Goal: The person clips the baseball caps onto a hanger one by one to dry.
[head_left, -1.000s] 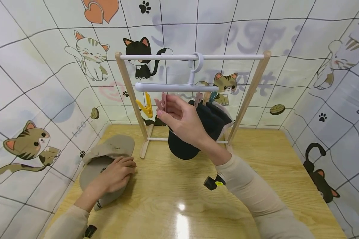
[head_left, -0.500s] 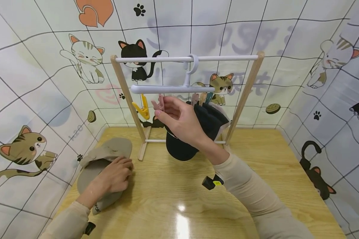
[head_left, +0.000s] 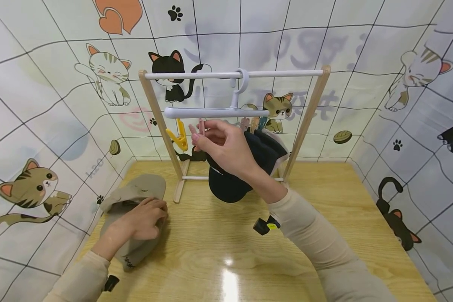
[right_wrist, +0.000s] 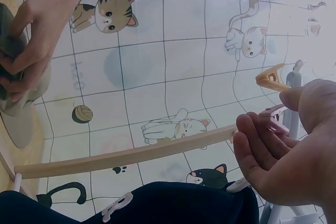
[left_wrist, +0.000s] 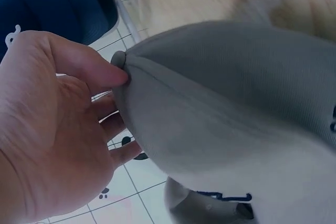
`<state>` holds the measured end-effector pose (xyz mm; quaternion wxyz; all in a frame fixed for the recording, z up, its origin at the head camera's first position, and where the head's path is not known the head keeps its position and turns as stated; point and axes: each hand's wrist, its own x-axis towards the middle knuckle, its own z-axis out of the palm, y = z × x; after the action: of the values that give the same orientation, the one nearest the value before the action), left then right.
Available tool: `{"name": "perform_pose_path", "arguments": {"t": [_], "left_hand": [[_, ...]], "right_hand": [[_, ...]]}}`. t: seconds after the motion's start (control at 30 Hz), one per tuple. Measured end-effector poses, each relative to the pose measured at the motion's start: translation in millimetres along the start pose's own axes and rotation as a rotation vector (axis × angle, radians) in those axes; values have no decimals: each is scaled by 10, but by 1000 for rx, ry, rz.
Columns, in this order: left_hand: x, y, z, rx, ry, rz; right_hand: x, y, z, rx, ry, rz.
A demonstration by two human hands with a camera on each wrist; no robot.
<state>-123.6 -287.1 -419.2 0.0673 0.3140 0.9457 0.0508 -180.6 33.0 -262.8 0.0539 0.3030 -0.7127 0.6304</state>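
My left hand [head_left: 145, 220] pinches the edge of a beige-grey baseball cap [head_left: 148, 184] at the left of the table. In the left wrist view, the thumb lies on the cap's fabric [left_wrist: 210, 114] with fingers behind it. My right hand [head_left: 231, 151] pinches a pink clip [head_left: 201, 125] under the left part of a pale hanger [head_left: 200, 112]. A yellow clip [head_left: 182, 138] hangs just left of it. Dark caps [head_left: 226, 186] hang from several clips [head_left: 254, 123] under the hanger's right part, partly hidden by my right hand and forearm.
A wooden rack with a white top rod [head_left: 286, 73] carries the hanger and stands at the back of the table [head_left: 313, 235]. Its left post [head_left: 154, 109] rises beside the yellow clip. Cat-patterned cloth walls [head_left: 362, 105] surround the table on three sides.
The head view has shifted slightly. The lower part of the beige-grey cap has turned a little to the right under my left hand. My right hand keeps hold of the pink clip, its thumb slightly shifted.
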Motion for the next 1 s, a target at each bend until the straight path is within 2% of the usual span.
{"name": "perform_pose_path", "arguments": {"t": [0.2, 0.43, 0.57, 0.73, 1.0], "left_hand": [[29, 15, -96, -46, 8, 30], [56, 66, -203, -170, 45, 66], [82, 88, -256, -242, 61, 121], [114, 75, -311, -347, 37, 147], [185, 56, -428, -471, -2, 136]], "right_hand": [[23, 4, -3, -15, 28, -31], [30, -24, 4, -53, 62, -32], [39, -42, 4, -81, 78, -27], [47, -40, 7, -87, 85, -29], [43, -28, -10, -77, 72, -73]]}}
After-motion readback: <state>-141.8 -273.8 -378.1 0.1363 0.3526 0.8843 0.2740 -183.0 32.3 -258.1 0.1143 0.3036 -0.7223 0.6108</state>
